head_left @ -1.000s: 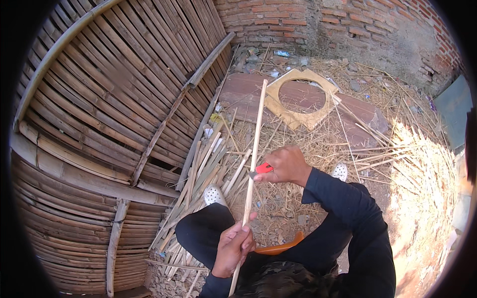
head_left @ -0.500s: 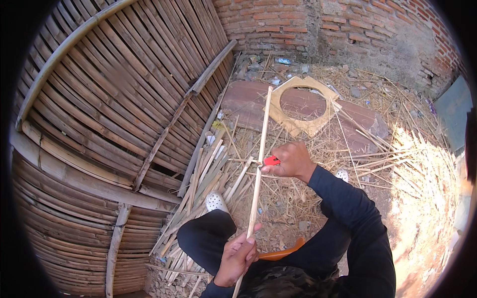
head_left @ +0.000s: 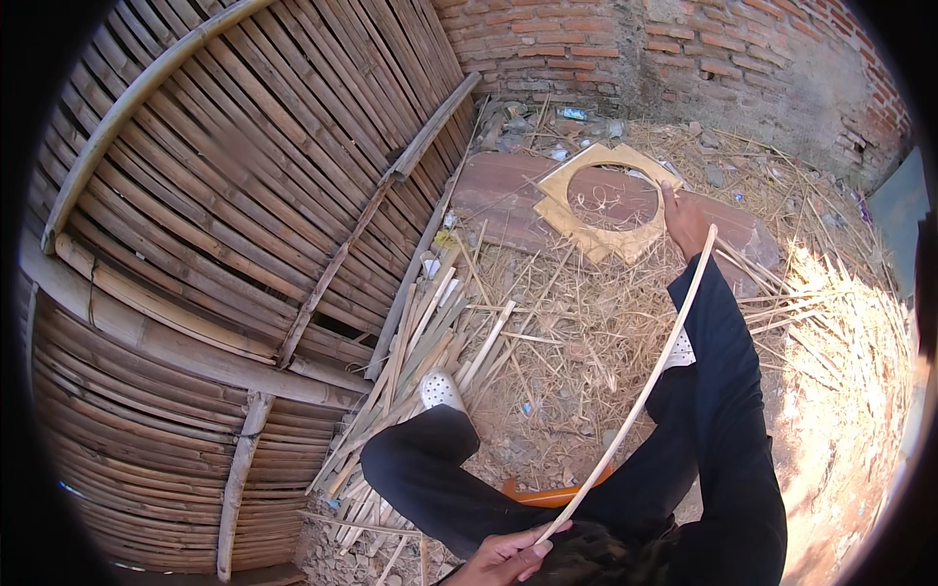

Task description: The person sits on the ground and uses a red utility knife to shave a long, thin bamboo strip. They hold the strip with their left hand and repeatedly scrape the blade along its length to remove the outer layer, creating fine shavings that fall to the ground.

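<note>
Swinging outward since earlier, my right hand (head_left: 684, 220) now bows the bamboo strip (head_left: 645, 391); left hand (head_left: 508, 557) grip clamps its lower end.

The right hand (head_left: 684, 220) has swung out from the middle of the view toward one o'clock, the arm now stretched full length. The red-handled tool it held before no longer shows. The bamboo strip (head_left: 640, 391), straight and pointing to twelve o'clock earlier, now bows in a curve toward one o'clock. The left hand (head_left: 508, 559) has dropped lower, at six o'clock.
</note>
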Tool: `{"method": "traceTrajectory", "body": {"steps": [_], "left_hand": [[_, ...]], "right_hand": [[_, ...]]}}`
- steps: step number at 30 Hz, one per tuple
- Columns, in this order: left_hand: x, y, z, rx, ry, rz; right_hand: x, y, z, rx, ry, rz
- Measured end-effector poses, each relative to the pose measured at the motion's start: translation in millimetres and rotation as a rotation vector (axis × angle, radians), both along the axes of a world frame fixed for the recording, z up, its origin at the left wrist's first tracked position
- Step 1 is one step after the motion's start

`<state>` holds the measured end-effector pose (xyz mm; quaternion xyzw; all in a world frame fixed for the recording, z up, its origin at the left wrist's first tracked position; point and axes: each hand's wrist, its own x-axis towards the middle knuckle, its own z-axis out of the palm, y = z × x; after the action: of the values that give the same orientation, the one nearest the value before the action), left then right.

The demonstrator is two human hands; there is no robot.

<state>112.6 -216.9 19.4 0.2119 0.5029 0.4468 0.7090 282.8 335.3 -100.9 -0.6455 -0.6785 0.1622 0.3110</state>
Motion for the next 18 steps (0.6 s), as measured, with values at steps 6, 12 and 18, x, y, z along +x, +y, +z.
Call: {"method": "traceTrajectory", "body": {"steps": [6, 12, 18], "left_hand": [[-48, 73, -53, 0.004, -0.054, 0.409], [-31, 127, -41, 0.052, 0.041, 0.351], [-17, 141, -31, 0.057, 0.157, 0.298]], "right_hand": [[-63, -86, 27, -0.006, 0.036, 0.465], [-82, -207, 35, 0.324, -0.113, 1.048], [-87, -155, 30, 0.29, -0.098, 0.874]]}}
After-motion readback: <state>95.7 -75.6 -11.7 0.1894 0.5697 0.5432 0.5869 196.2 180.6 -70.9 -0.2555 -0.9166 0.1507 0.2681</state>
